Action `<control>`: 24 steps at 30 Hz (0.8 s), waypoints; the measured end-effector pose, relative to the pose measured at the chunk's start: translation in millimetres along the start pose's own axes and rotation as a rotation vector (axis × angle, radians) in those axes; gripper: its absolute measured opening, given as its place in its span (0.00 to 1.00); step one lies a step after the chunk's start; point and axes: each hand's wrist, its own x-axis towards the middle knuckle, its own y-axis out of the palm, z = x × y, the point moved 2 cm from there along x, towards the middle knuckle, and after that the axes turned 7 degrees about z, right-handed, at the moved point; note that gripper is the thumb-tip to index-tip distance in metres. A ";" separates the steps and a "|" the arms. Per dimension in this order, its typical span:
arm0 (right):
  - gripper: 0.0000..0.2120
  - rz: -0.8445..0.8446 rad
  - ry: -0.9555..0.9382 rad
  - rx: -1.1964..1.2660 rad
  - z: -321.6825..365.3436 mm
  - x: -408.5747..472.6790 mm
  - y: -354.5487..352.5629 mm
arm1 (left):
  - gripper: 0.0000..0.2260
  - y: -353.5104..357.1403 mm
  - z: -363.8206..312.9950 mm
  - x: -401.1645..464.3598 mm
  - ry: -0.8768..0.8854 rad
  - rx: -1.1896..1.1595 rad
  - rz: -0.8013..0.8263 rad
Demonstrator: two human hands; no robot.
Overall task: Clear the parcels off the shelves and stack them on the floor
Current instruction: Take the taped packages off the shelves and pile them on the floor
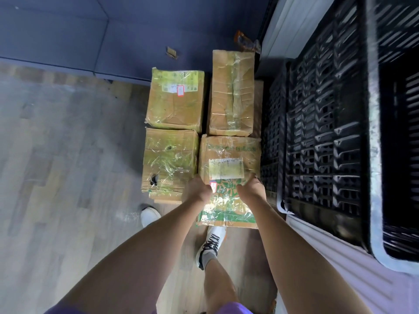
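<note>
Head view, looking straight down. Floor (68,166) is grey-brown wood-look plank; beyond it a dark blue raised surface (90,37) with a stepped edge fills the far side of the room.

Landmark: the green-printed parcel (229,177), a taped cardboard box with a white label on top. It is the near-right one of four parcels on the floor. Both hands are on its near top edge: left hand (197,189) grips the near-left corner with fingers curled over the edge, right hand (250,188) grips the near-right corner the same way. Cannot tell whether the parcel rests on the floor or on a box below it.

Just left of it, sides nearly touching: a plain taped parcel (169,160) with a torn hole near its near edge. Cardboard shows under that parcel's near edge, so something flat lies beneath it.

Just beyond the landmark: a long taped parcel (231,94), crumpled on top. Beyond and to the left: a parcel with yellow-green tape (175,98) and a small red-edged sticker.

Right of the landmark, just beside it: black plastic lattice crates (317,132), stacked or nested, sitting on pale shelving (328,257). Shelf edge runs along the right side of the frame.

Near side of the landmark: a white laced shoe (212,243) just by its near edge, a second white shoe (149,215) to the near left. A small cardboard scrap (172,52) lies on the blue surface, well beyond.
</note>
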 end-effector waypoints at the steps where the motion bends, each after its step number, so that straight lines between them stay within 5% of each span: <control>1: 0.23 -0.006 -0.009 -0.001 6.6 -10.0 -6.3 | 0.22 -11.1 -4.1 -7.5 0.020 0.009 0.000; 24: 0.33 -0.254 -0.306 -0.157 177.8 -273.7 -116.5 | 0.18 -288.0 -42.5 -226.0 0.340 0.300 -0.200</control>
